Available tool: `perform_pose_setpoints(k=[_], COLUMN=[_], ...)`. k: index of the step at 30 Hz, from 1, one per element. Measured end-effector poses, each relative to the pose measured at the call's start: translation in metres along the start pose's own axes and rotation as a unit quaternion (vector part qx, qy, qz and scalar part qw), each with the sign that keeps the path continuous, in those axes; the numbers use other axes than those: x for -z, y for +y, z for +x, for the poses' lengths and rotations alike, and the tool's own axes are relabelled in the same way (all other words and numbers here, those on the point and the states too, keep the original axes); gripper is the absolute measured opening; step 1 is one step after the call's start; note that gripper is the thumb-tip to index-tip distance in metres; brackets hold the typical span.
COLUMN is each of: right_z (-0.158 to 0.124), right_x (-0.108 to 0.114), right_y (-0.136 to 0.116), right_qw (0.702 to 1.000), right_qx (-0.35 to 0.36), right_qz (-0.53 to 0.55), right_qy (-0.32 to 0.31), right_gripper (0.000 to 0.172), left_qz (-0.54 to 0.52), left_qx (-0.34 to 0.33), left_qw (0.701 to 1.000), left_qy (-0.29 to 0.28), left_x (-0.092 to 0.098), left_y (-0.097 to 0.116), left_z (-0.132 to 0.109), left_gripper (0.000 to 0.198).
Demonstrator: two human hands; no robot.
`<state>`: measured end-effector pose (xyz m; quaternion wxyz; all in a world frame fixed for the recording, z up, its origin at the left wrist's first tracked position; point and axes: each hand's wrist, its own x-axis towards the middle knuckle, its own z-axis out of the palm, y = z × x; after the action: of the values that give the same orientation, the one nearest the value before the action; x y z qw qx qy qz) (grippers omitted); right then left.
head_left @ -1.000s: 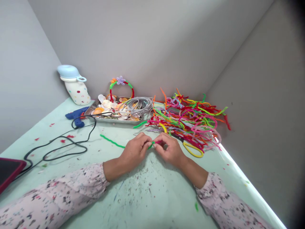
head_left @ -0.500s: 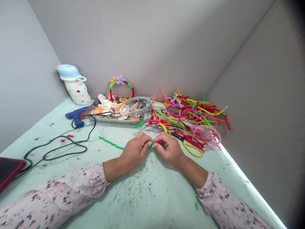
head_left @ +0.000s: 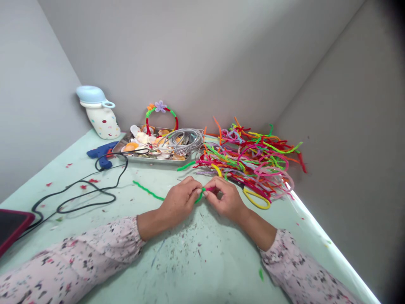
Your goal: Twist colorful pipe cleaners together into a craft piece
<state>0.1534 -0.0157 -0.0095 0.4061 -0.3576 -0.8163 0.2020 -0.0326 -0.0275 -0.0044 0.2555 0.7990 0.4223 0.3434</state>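
Both hands meet over the middle of the table, fingertips nearly touching. My left hand (head_left: 181,196) pinches a green pipe cleaner (head_left: 148,192), whose loose end trails out to the left beyond the knuckles. My right hand (head_left: 226,197) is closed too, its thumb and forefinger on a short dark pink piece (head_left: 209,189), seemingly another pipe cleaner, that meets the green one between the fingertips. How the two are joined there is mostly hidden by my fingers. Scissors with yellow handles (head_left: 257,199) lie just right of my right hand, partly under the pile.
A heap of coloured pipe cleaners (head_left: 249,158) spreads at the back right. Behind my hands, a metal tray (head_left: 152,159) holds shells, coiled grey wire (head_left: 186,141) and a flowered ring (head_left: 176,122). Leftward are a blue glue gun (head_left: 103,153), its black cord, a bottle (head_left: 103,120) and a phone-like device (head_left: 14,226).
The green pipe cleaner's loose left end has shifted slightly to the right, and a little more green shows below my left fingertips. Both hands stay in nearly the same place.
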Motion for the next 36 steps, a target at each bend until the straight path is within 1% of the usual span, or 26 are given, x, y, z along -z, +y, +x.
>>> perform_pose_setpoints(k=[9,15,20,27,36], right_z=[0.0007,0.0011,0.0009,0.0006,0.0005], right_x=[0.0009,0.0005,0.0000,-0.0006,-0.0006], right_y=[-0.0002,-0.0008,-0.0005,0.0013,-0.0008], right_qw=[1.000,1.000,1.000,1.000,0.999], right_qx=[0.009,0.013,0.015,0.022,0.030], right_qz=[0.001,0.005,0.000,-0.014,-0.022], right_qy=[0.000,-0.001,0.001,0.002,0.004], right_gripper=[0.004,0.005,0.004,0.005,0.006], left_qz=[-0.007,0.006,0.000,-0.028,-0.018], left_qx=[0.014,0.005,0.004,0.012,-0.002], left_qw=[1.000,1.000,1.000,0.999,1.000], left_qy=[-0.007,-0.017,-0.014,-0.016,-0.019], left_x=[-0.0001,-0.0002,0.0003,0.0006,0.0006], left_y=[-0.0002,-0.0001,0.0000,-0.0009,-0.0038], left_z=[-0.0008,-0.0017,-0.0008,0.0007,0.0007], left_gripper=[0.022,0.026,0.029,0.025,0.032])
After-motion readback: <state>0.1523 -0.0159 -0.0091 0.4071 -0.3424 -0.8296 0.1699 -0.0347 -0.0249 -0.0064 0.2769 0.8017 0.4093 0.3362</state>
